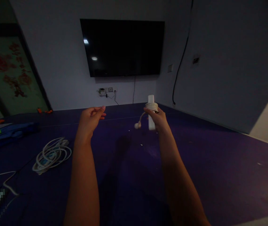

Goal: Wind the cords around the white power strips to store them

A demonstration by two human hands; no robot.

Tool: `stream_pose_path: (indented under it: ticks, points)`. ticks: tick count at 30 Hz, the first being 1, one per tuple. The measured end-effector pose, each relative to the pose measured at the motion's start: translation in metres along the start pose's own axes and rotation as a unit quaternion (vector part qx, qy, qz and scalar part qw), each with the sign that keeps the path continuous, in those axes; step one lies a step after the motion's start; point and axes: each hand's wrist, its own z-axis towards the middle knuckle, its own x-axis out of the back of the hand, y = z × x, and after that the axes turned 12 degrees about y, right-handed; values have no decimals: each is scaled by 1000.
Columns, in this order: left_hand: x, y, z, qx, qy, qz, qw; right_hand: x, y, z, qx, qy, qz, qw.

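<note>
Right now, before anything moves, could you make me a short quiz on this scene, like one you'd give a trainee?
1. Which hand holds the white bar with cord wound around it? A) the left, B) the right, C) both.
2. True or false: in the picture, the coiled cable lies to the right of both hands.
3. Fill in the blank: on the wall above the sockets hangs a large dark ____.

Key:
1. B, the right hand.
2. False: the coiled cable lies on the purple floor, to the left of the left hand.
3. The missing word is screen.
</note>
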Motion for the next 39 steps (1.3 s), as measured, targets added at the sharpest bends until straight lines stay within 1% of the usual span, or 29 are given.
stream_pose_path:
  ticks: [2, 4, 6, 9, 11, 14, 17, 21, 23, 25, 27, 30, 35, 37, 39]
  points:
    - [-3, -1, -1, 3, -12, 10, 1000, -11, -24, -14, -66, -62, 99, 991]
    - [-6, -2, -1, 5, -32, 20, 999, -21, -43, -31, -111, -136, 136, 975]
    - [-9, -3, -1, 7, -50, 25, 998, -29, -56, -45, -143, -181, 146, 962]
    - [-13, -3, -2, 22, -66, 19, 997, -36, -67, -61, -159, -239, 154, 945]
    - [-15, -2, -4, 43, -89, 9, 995, -39, -71, -68, -158, -260, 156, 940]
    - [-20, -1, -8, 77, -136, -18, 988, -42, -74, -75, -123, -277, 161, 939]
    - [-28, -1, -11, 101, -162, -41, 981, -46, -72, -79, -50, -282, 142, 947]
    - [-39, 0, -14, 114, -156, -94, 977, -50, -68, -79, 57, -262, 111, 957]
    - [-42, 1, -16, 120, -150, -129, 973, -50, -67, -78, 101, -261, 110, 954]
    - [-42, 2, -16, 119, -144, -155, 970, -49, -68, -78, 131, -266, 110, 949]
    - [-41, 3, -16, 107, -137, -172, 970, -48, -69, -78, 142, -275, 110, 945]
    - [-39, 2, -13, 86, -128, -189, 970, -48, -71, -79, 141, -298, 108, 938]
    - [-38, -3, -8, 76, -127, -196, 969, -46, -72, -81, 133, -335, 93, 928]
    - [-38, -5, -7, 67, -106, -193, 973, -44, -73, -81, 132, -357, 95, 920]
    - [-38, -7, -4, 52, -67, -188, 978, -41, -74, -80, 125, -395, 117, 902]
